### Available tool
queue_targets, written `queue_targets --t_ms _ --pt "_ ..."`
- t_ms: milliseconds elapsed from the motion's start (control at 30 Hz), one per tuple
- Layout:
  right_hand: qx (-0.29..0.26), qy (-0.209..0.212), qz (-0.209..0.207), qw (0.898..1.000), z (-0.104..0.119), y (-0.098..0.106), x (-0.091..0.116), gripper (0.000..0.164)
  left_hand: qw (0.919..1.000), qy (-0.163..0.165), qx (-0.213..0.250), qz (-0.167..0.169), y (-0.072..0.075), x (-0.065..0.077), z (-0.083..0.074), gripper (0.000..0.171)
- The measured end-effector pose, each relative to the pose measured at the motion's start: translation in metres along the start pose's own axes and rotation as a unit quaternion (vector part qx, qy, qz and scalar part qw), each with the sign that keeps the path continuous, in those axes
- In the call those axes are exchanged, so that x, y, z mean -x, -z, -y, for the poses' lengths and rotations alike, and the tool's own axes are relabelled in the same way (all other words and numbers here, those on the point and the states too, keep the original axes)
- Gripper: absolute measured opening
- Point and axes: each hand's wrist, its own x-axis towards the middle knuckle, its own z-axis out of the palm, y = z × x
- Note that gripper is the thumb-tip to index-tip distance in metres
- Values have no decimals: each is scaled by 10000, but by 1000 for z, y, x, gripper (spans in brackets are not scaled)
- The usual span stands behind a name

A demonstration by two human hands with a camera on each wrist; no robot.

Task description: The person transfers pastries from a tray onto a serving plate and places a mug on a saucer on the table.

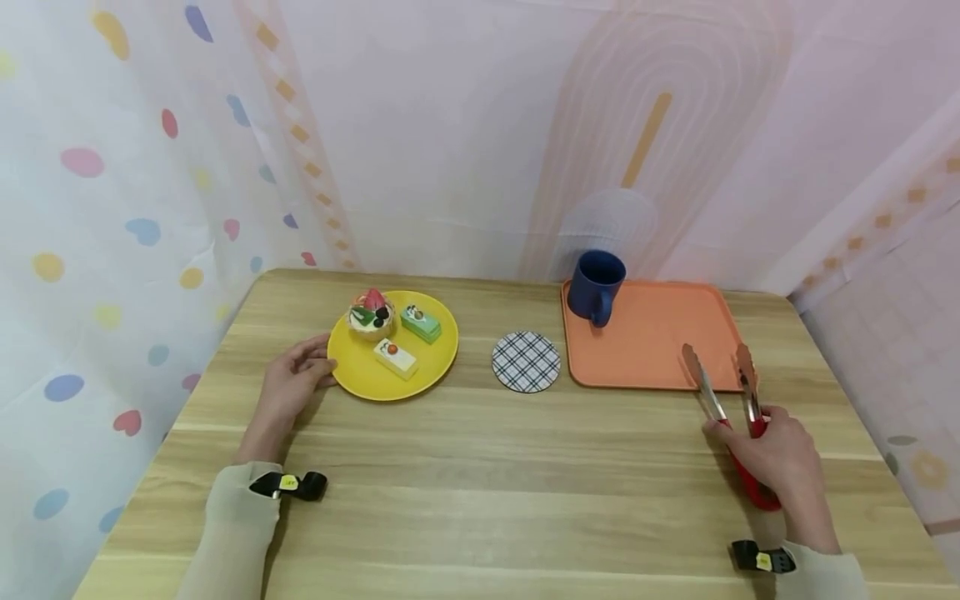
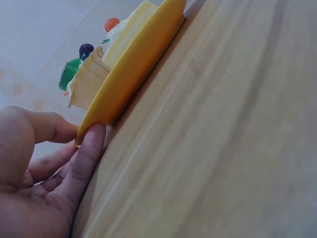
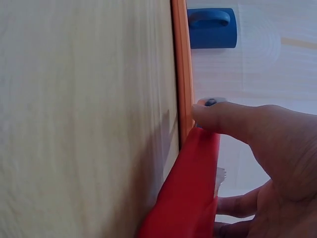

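My left hand (image 1: 291,385) pinches the left rim of a yellow plate (image 1: 360,379) between thumb and fingers, as the left wrist view shows up close. On the plate are a fruit tart (image 1: 371,317) in a pale cup, a green cake slice (image 1: 422,323) and a cream-yellow cake slice (image 1: 396,358). My right hand (image 1: 780,454) grips red-handled metal tongs (image 1: 708,392) by the handles. Their arms stand spread, with the tips over the front right part of an orange tray (image 1: 637,358). In the right wrist view, the red handle (image 3: 185,193) lies under the thumb.
A dark blue mug (image 1: 588,292) stands upright at the tray's back left corner. Between plate and tray lies a round checked coaster (image 1: 527,362). The wooden table (image 1: 480,492) meets a patterned cloth (image 1: 450,150) along its back edge.
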Motion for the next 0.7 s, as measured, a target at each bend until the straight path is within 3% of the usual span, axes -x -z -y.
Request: queue_targets --t_ms 233,367,567,700 --pt "-325 416 -305 9981 -1 -4 2 105 9998 -1 -185 -2 -1 6 -5 56" --pt "-432 796 -527 9945 0 -6 4 98 9980 -81 -620 -41 -1 11 -9 60" --pt "-449 1161 -726 9896 5 -5 5 93 9846 -420 -1690 -140 2 19 -18 76" --pt "-503 1353 -806 9862 9 -2 7 91 9781 -822 -1907 -143 0 25 -26 84"
